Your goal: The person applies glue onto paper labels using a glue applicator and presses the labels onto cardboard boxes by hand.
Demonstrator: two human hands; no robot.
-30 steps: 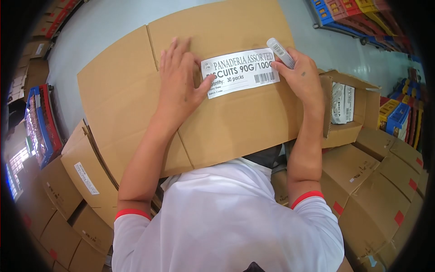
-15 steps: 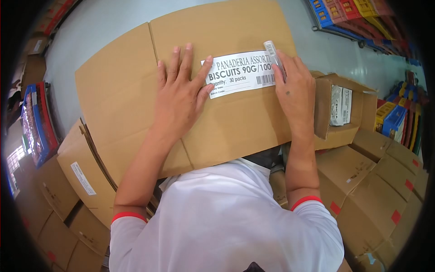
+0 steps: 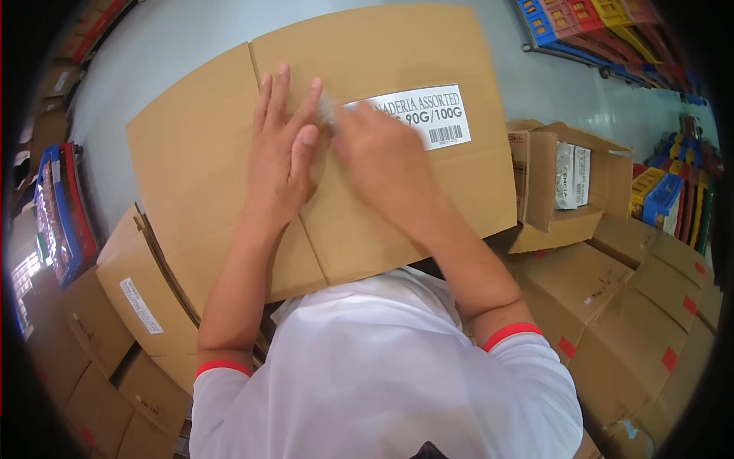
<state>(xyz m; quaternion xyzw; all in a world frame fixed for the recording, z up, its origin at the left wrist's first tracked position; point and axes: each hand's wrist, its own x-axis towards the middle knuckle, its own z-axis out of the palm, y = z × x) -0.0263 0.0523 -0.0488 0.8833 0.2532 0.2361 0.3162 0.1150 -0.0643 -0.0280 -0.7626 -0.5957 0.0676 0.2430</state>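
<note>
A large flattened cardboard carton lies in front of me. On it is a white printed label reading "ASSORTED" and "90G/100G" with a barcode. My right hand, blurred by motion, is closed on a pale, slim tube-like stick at the label's left end and covers that part of the label. Just left of it, my left hand rests on the cardboard with its fingers stretched out, holding nothing. The stick is mostly hidden and smeared, so its exact kind is unclear.
An open carton holding a silvery printed pack stands at the right. Closed cartons fill the lower right. More folded cardboard stands at the left. Coloured crates are at the upper right.
My right hand has swept left across the label with the stick, from its right end to its left end. My left hand has shifted slightly left, off the label's edge.
</note>
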